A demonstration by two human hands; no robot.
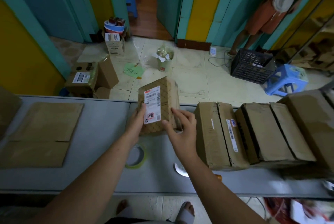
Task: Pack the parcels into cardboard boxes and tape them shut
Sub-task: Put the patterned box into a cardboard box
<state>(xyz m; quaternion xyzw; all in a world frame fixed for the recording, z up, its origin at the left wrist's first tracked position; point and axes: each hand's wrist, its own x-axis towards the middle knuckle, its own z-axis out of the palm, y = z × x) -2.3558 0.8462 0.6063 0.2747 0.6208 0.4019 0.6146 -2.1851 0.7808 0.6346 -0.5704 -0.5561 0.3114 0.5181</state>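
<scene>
The print on the label [152, 105] of the parcel [165, 97] is too small for me to read, and the fingers of my left hand [136, 124] are out of sight behind it. My left forearm [101, 169] hides part of the tape roll [140, 155] on the surface [104, 124], and my right forearm [204, 173] covers all but a curved sliver of a shiny thing [179, 169] I cannot name. The flat cardboard [41, 133] runs off the left edge, the row of boxes [271, 129] off the right, and the clutter [298, 211] at lower right is a blur.
</scene>
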